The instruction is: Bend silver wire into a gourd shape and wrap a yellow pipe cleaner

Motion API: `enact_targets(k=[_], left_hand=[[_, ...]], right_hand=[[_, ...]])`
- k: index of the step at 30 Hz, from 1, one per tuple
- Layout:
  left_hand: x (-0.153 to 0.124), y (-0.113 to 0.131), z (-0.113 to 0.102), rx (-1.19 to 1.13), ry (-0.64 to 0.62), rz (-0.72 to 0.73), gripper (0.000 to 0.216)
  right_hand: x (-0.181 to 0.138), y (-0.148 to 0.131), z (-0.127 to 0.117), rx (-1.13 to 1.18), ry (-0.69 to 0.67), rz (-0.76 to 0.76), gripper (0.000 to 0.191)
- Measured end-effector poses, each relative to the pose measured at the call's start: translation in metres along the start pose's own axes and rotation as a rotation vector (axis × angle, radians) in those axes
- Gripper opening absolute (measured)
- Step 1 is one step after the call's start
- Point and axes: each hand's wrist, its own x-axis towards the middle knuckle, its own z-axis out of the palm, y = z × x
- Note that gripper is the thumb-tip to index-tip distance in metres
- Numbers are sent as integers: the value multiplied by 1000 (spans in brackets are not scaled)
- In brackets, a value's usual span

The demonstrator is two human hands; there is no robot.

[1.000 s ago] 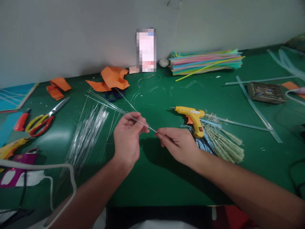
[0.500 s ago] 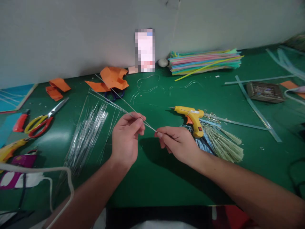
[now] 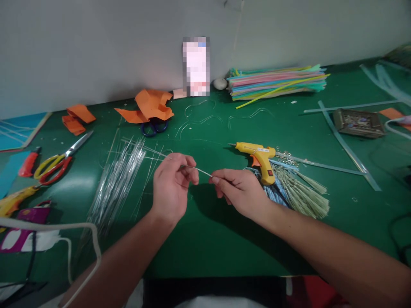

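Observation:
My left hand [image 3: 171, 188] and my right hand [image 3: 239, 190] meet over the middle of the green table [image 3: 208, 239]. Both pinch the same few thin clear sticks [image 3: 150, 153], which run from my right fingertips through my left fingers and out to the upper left. A heap of the same clear sticks [image 3: 117, 182] lies just left of my left hand. A yellow glue gun [image 3: 258, 156] rests on the table right behind my right hand, beside a bundle of pale tassels [image 3: 298, 194].
Yellow-and-red scissors [image 3: 59, 160] and a red cutter [image 3: 27, 162] lie at the left. Orange paper scraps [image 3: 152, 105] and blue-handled scissors [image 3: 154, 127] sit near the wall. A stack of coloured strips [image 3: 276, 81] lies at the back right, a small tray [image 3: 358, 123] further right.
The far ends of the held sticks have swung down from the orange paper towards the heap on the left. My left hand has turned slightly; my right hand has stayed put.

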Motion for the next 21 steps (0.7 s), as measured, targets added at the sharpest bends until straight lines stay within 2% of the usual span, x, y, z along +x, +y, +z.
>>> enact_targets(k=[6,10,15,21], left_hand=[[2,-1,1,-19,66,-37,22],[4,0,0,-18,91,-52,25],[5,3,-2,-73,110,-109,23],[5,5,-4,-136,195,-133,7]], right_hand=[[2,5,-2,-317,95,-299,23],[2,9,-3,-433,132,-412,23],[2,11,-5,-449,152,-447,23],[2,6,-6,-434,150,-407,23]])
